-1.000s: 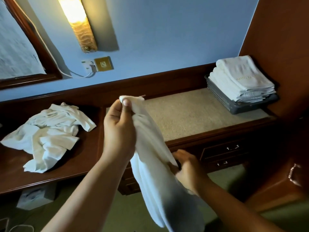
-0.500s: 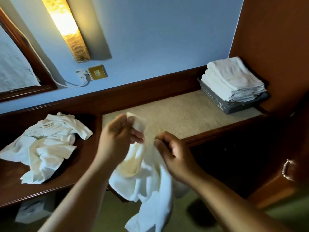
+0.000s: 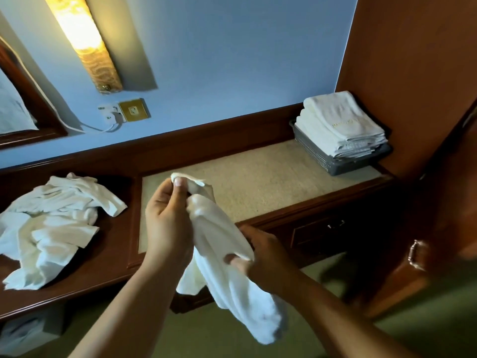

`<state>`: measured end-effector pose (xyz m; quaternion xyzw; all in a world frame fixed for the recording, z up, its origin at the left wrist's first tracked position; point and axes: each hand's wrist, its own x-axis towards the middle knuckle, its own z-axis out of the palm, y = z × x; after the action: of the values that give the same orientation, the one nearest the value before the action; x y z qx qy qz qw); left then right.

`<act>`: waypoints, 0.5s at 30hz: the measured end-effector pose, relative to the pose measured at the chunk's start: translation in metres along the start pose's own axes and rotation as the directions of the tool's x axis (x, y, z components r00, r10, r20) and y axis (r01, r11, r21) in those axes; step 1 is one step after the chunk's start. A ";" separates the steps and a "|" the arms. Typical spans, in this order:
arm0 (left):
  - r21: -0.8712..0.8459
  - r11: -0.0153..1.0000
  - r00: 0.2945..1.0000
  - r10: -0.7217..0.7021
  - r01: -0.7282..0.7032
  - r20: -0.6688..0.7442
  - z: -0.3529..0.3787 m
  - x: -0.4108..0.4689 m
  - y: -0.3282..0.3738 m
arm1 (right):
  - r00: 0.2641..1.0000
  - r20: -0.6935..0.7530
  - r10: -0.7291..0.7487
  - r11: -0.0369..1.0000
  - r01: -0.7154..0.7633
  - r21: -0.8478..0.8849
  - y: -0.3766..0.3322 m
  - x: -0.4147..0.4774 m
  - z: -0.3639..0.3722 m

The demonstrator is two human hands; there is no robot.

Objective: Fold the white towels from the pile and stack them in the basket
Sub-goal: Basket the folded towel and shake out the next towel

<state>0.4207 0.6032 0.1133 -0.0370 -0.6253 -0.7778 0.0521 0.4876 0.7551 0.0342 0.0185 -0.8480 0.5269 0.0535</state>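
Observation:
A white towel (image 3: 222, 244) hangs bunched in front of the desk, held in both hands. My left hand (image 3: 167, 223) pinches its top corner between thumb and fingers, raised over the beige desk pad (image 3: 258, 177). My right hand (image 3: 265, 257) grips the towel lower down along its right edge. The towel's loose end dangles toward the floor. A crumpled pile of white towels (image 3: 51, 228) lies on the dark wood at the left. At the back right a grey basket (image 3: 317, 156) carries a stack of folded white towels (image 3: 340, 125).
The wooden desk (image 3: 118, 270) runs along a blue wall, with drawers (image 3: 330, 228) under its front edge. A brown wardrobe (image 3: 423, 99) stands close on the right. A lit wall lamp (image 3: 82, 40) and a socket (image 3: 131, 111) are above. Green carpet lies below.
My right hand has slid from the top of the towel down its edge, away from my left hand. The towel now hangs stretched between them instead of bunched together.

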 end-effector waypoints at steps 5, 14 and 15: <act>0.021 1.000 0.999 0.018 -0.019 0.051 0.008 0.000 0.003 | 0.936 0.127 0.329 0.937 -0.340 0.078 0.095 -0.023 0.022; 0.140 0.988 0.997 -0.071 0.070 0.006 0.006 -0.005 -0.041 | 0.960 -0.271 0.074 0.991 -0.039 0.131 0.038 -0.002 -0.029; 0.147 0.987 0.997 -0.074 0.071 0.015 0.009 -0.009 -0.045 | 0.979 -0.205 0.002 0.997 0.014 0.077 0.024 0.000 -0.027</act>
<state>0.4237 0.6220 0.0707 -0.0181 -0.6821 -0.7308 0.0198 0.4876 0.7898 0.0247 -0.0314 -0.8166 0.5587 0.1415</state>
